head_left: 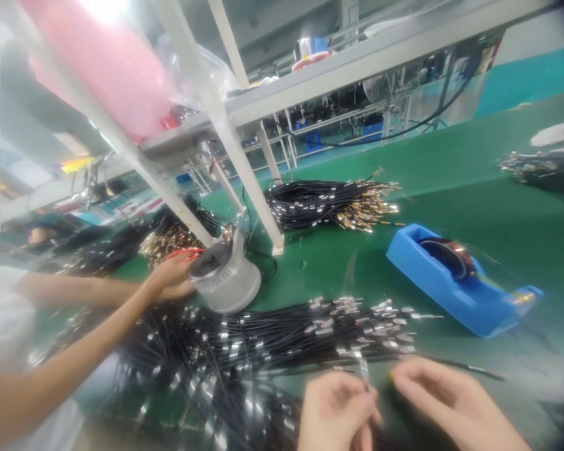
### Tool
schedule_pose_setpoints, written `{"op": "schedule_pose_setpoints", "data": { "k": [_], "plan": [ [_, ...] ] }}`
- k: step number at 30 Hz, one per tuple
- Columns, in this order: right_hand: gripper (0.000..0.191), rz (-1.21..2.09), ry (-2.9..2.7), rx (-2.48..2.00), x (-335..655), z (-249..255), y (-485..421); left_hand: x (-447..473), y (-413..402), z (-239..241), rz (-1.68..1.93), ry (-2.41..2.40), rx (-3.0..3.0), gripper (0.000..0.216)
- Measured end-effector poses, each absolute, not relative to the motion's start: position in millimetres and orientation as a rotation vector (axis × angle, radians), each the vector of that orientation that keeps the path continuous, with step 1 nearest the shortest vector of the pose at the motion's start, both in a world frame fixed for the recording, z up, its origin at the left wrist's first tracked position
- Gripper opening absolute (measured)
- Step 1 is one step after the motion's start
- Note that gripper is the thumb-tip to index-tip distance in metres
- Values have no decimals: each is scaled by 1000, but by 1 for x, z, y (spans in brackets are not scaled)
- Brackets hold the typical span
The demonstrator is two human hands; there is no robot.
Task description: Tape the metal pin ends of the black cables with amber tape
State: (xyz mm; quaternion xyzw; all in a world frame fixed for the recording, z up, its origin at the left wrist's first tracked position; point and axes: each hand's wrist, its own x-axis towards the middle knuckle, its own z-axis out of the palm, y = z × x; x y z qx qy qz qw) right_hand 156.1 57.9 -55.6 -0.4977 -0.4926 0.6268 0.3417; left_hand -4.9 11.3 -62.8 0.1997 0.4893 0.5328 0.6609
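My left hand (338, 410) is closed in a pinch at the lower middle. A thin cable with a silvery end (363, 366) sticks up from its fingers. Just to the right, my right hand (451, 401) has thumb and forefinger pressed together, with a tiny yellow bit (391, 377) at the tips, too small to name. The two hands are a little apart. Beyond them a large bundle of black cables (282, 338) with silvery ends and pale tags lies across the green table. One loose cable (479, 371) points right, behind my right hand.
A blue tape dispenser (451, 291) stands at right. Behind lies another cable bundle (329, 203), near the white shelf posts (244, 163). At left, a co-worker's hands (169, 279) are beside a grey round device (228, 279). More cables (536, 166) lie far right.
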Motion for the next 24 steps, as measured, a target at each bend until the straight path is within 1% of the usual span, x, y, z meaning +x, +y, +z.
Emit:
{"op": "schedule_pose_setpoints", "data": {
  "k": [5,11,13,17,24],
  "plan": [
    [34,1610,-1363,-1255,157,-53,63,-8,8,-51,1197,1117,524,42],
    [31,1623,-1416,-1203,156,-27,64,-7,6,-25,1207,1209,586,45],
    [28,1641,-1379,-1161,154,-22,64,-7,5,-20,1189,1243,600,43],
    [21,1669,-1341,-1127,152,-20,64,-7,3,-16,1155,1265,639,40],
    [13,1672,-1444,-1138,150,-14,63,-5,1,-14,1190,1352,731,34]
  ]
}}
